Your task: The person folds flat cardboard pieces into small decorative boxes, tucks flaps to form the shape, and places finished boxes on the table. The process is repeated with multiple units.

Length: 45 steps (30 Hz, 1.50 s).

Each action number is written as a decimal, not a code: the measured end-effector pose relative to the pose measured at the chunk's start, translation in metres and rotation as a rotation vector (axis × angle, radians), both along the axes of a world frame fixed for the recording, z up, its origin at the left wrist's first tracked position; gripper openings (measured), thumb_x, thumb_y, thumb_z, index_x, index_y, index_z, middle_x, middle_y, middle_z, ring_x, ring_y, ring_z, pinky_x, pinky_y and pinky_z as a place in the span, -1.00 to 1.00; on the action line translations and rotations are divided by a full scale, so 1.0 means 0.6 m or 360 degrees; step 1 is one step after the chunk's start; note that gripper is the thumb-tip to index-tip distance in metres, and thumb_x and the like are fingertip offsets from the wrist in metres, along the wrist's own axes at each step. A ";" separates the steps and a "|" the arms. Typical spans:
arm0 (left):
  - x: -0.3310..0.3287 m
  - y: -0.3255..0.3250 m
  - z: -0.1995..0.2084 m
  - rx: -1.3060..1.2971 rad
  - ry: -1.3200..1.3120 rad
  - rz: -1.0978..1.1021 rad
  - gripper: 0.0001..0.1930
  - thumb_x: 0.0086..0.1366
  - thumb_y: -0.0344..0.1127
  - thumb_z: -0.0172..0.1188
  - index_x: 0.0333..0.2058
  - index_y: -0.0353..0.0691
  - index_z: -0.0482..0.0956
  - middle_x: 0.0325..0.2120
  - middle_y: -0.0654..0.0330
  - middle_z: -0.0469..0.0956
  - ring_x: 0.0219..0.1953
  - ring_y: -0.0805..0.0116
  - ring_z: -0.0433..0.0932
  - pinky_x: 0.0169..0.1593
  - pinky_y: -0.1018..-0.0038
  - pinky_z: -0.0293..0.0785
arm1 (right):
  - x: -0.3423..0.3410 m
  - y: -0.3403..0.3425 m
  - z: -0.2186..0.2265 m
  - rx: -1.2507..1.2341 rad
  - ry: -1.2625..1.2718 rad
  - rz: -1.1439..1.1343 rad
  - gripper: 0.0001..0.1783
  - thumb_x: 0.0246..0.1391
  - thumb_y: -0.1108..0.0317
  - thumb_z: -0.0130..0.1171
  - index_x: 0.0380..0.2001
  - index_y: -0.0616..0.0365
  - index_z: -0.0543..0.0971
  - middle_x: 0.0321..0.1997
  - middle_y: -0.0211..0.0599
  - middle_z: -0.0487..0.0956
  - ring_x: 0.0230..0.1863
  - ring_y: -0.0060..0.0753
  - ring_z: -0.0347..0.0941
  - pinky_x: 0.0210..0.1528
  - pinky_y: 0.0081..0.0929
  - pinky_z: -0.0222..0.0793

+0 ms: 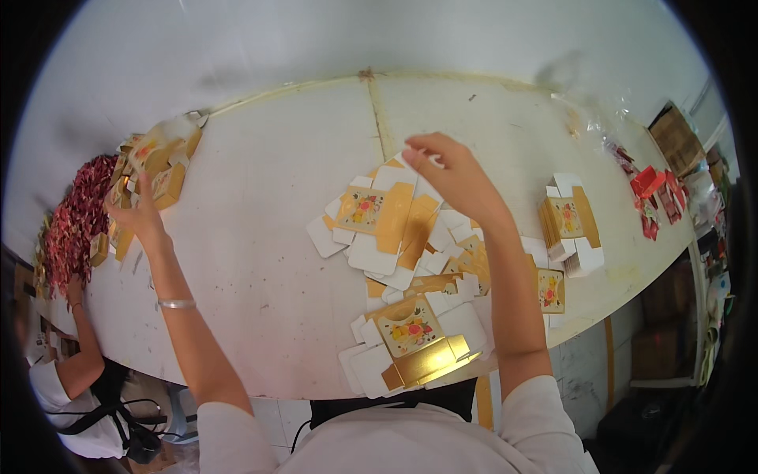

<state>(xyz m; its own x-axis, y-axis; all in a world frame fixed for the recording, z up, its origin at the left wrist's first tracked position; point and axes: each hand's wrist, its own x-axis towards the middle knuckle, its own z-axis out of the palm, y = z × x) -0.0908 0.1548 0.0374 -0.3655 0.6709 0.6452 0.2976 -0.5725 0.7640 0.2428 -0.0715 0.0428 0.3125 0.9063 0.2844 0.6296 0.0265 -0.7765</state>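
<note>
My left hand (140, 215) reaches to the far left, thumb and fingers apart, beside a heap of folded gold boxes (167, 186). A blurred gold box (151, 148) with a flower print is just beyond its fingertips, apparently loose from them. My right hand (452, 175) hovers over the far edge of a pile of flat, unfolded gold and white cartons (367, 212), fingers bent, with nothing visible between them. Nearer to me, another flat carton (410, 325) lies with its flower panel up and a shiny gold flap. My right forearm hides part of the pile.
A neat stack of flat cartons (564, 217) stands right of my forearm. Red packets (655, 189) and clear plastic lie at the far right. On the left is a large heap of dark red pieces (79, 213), with a co-worker's arm (83, 347) reaching into it.
</note>
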 end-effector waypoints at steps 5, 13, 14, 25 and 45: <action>0.081 -0.151 -0.095 -0.0502 0.1354 -0.0934 -0.31 0.05 -0.06 0.22 0.13 -0.15 0.18 0.18 -0.03 0.03 0.27 0.03 -0.14 0.25 0.15 -0.16 | -0.014 0.038 -0.070 -0.0411 -0.0421 -0.0089 -0.44 -0.07 -0.04 0.12 -0.22 0.29 0.49 -0.18 -0.08 0.45 -0.14 -0.15 0.37 -0.12 -0.38 0.28; 0.209 -0.292 -0.155 -0.0255 0.2308 -0.1020 -0.14 0.00 0.35 -0.02 0.16 -0.13 0.14 0.20 -0.09 -0.04 0.27 -0.05 -0.17 0.12 -0.28 -0.36 | -0.019 0.085 -0.175 -0.0214 -0.0767 -0.0296 -0.58 -0.18 0.02 0.18 -0.56 0.21 0.43 -0.38 -0.04 0.40 -0.27 -0.08 0.29 -0.27 -0.23 0.22; 0.212 -0.294 -0.152 -0.0222 0.2343 -0.1014 -0.14 0.00 0.35 -0.02 0.16 -0.13 0.15 0.19 -0.09 -0.03 0.27 -0.05 -0.17 0.11 -0.30 -0.36 | -0.015 0.082 -0.174 -0.0220 -0.0789 -0.0354 -0.60 -0.18 0.03 0.18 -0.56 0.19 0.42 -0.37 -0.06 0.41 -0.26 -0.09 0.29 -0.26 -0.21 0.20; 0.218 -0.252 -0.044 -0.0842 0.0328 -0.1881 -0.13 0.09 0.18 0.07 0.21 -0.14 -0.10 0.09 0.00 0.18 0.20 0.13 0.07 0.21 0.30 -0.05 | -0.051 0.054 -0.061 0.0667 -0.0564 -0.0375 -0.81 -0.07 0.32 0.14 -0.62 0.11 0.38 -0.68 -0.44 0.31 -0.51 -0.40 0.23 -0.12 -0.35 -0.02; 0.227 -0.287 0.017 -0.0382 -0.0173 -0.2218 -0.27 0.02 -0.54 0.18 0.14 -0.25 -0.01 -0.07 0.09 0.33 -0.04 0.31 0.39 -0.06 0.43 0.41 | -0.106 -0.017 0.042 0.0254 0.2293 0.0529 -0.44 0.17 -0.04 -0.28 0.02 0.19 0.28 -0.02 -0.16 0.40 -0.04 -0.25 0.37 -0.05 -0.34 0.35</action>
